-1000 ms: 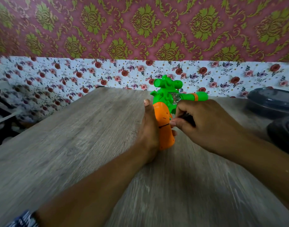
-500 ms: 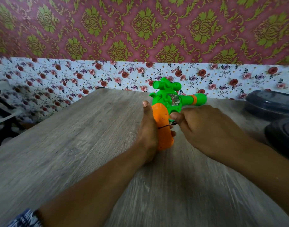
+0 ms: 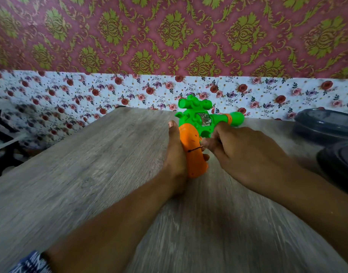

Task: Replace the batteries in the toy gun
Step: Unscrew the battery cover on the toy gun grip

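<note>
The left hand (image 3: 176,154) is gripping the orange handle of the toy gun (image 3: 196,131), holding it upright on the bench (image 3: 90,174). The right hand (image 3: 246,154) is pinching a thin dark tool (image 3: 194,149) against the handle.

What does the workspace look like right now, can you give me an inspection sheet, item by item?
Surface: grey wood-grain table.
Job's things: toy gun, green body, orange grip, upright on the table; thin dark screwdriver shaft touches the grip. No batteries seen.
Clutter: two dark lidded containers at the right edge.
Hands: left hand holds the grip, thumb up along it; right hand, fingers curled, holds the screwdriver.
Cables: nothing seen.
Surroundings: floral wallpaper band under a maroon and gold patterned wall; dark furniture at far left.
</note>
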A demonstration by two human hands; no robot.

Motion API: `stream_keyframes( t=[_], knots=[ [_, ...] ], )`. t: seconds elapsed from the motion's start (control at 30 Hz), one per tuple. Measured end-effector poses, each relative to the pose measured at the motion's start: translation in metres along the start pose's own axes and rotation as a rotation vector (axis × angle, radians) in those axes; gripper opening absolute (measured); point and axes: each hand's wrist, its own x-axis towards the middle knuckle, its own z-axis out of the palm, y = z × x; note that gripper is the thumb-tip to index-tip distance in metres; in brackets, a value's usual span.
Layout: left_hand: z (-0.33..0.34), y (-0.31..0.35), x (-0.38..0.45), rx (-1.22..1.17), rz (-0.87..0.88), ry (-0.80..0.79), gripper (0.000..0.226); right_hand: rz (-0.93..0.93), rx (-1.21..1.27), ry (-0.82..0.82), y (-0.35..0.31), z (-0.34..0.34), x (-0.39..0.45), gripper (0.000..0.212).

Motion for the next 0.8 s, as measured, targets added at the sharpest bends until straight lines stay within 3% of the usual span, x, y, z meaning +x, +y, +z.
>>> stream_keyframes(
  t=[0.1,0.4,0.63,0.7,0.8],
  knots=[
    [0.0016,-0.0001,0.0002,-0.017,-0.009,0.008,0.083,0.028,-0.045,-0.008,-0.0028,-0.0004,0.0002,0.04],
    [0.0011,-0.0002,-0.0014,0.014,0.035,-0.057,0.079,-0.069,0.207,0.037,-0.0049,-0.0085,-0.0009,0.016],
    [0.0073,-0.0006,-0.0054,0.001,-0.002,-0.034,0.099,0.09,-0.069,-0.028,-0.0024,-0.0069,-0.001,0.049],
    [0.0066,-0.0014,-0.006,0.0,-0.011,-0.027,0.105,0.097,-0.044,-0.059,-0.0024,-0.0086,-0.0002,0.05],
    [0.0079,0.0035,-0.009,0.012,0.002,-0.006,0.097,0.042,0.023,-0.03,-0.0046,-0.0089,0.0015,0.039]
  ],
)
